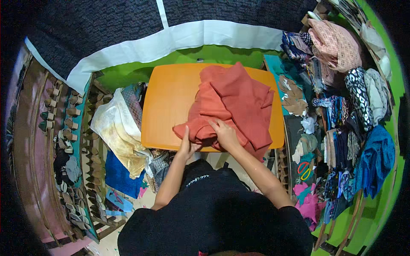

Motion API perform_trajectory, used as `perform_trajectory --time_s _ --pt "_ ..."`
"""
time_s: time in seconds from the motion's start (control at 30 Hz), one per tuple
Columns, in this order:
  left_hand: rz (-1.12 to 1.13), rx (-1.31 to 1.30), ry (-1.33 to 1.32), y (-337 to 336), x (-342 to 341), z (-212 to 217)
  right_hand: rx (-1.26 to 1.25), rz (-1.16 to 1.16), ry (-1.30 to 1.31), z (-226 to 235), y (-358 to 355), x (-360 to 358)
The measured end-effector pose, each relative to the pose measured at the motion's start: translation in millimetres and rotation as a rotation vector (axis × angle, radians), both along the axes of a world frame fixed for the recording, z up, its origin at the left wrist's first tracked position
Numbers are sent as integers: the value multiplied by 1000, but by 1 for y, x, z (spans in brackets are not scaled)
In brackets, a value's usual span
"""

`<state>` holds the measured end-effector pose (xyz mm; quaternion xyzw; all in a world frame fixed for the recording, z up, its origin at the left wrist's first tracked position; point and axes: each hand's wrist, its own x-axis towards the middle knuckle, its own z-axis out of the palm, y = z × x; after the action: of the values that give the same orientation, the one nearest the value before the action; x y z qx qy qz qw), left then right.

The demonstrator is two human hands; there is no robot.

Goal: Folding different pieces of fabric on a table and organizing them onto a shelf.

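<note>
A coral-red cloth (pixel 243 98) lies loosely bunched over the right part of an orange-brown tabletop (pixel 171 98), with some of it hanging past the near edge. My left hand (pixel 187 144) grips the cloth's near left corner, thumb on top and the other fingers partly tucked beneath. Farther right, my right hand (pixel 224 134) pinches a fold of the same cloth between thumb and fingers. Between the two hands the fabric bulges into a dark, shadowed hollow. The fingertips under the cloth are hidden.
Cream and yellowish fabric (pixel 119 128) drapes beside the table's left edge. Racks of shoe-like wooden forms (pixel 92 170) stand farther left. On the right are shelves of folded cloths (pixel 335 106), scissors with red and yellow handles (pixel 304 170) and pink scraps (pixel 308 205). A green wall rises behind.
</note>
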<state>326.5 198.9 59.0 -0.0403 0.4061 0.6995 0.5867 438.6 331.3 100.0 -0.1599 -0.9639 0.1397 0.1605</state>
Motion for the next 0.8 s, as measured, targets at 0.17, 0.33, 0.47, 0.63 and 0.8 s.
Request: perform_trajectory --time_s 0.17,0.33,0.47,0.63,0.8 --pt "34 12 29 10 -8 20 17 4 117 28 9 25" --pt "-129 -113 243 33 -12 23 -53 16 48 37 3 59" --pt "-215 -211 595 43 -42 18 -381 87 88 47 23 69" --pt "-94 -233 715 65 -79 7 -274 -396 386 53 110 77" --pt "-524 -208 675 103 -77 49 -559 -1107 46 -46 149 102"
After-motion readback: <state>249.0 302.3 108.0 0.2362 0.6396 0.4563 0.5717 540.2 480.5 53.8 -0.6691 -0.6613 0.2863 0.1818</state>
